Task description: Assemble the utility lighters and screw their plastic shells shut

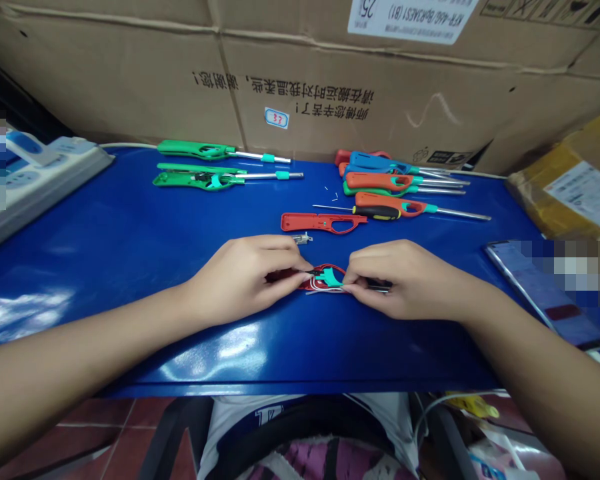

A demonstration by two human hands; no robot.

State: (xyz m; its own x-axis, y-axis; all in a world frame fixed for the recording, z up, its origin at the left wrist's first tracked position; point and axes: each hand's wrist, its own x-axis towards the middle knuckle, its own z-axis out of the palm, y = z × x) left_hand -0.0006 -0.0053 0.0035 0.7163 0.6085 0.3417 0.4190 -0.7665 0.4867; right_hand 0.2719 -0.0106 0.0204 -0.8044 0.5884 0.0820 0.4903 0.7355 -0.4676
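Note:
A red lighter half-shell (304, 287) lies on the blue table between my hands, inner side up. Inside it sit a turquoise trigger (332, 278) and a small black part (319, 273), with thin white wires (324, 289) along the near edge. My left hand (260, 272) pinches at the black part, fingertips closed over the shell's left portion. My right hand (403, 280) is closed around the shell's front end, where a dark rod shows under the fingers; the exact grip is hidden. Just beyond my left hand are a small metal-and-clear lighter tank (303, 238) and the other red half-shell (305, 223).
A yellow-black screwdriver (377, 212) lies beside a pile of lighters (380, 181) at the back right. Two green lighters (195, 150), one opened, lie back left. A power strip (45, 177), phone (545, 293) and large cardboard box (145, 80) border the workspace.

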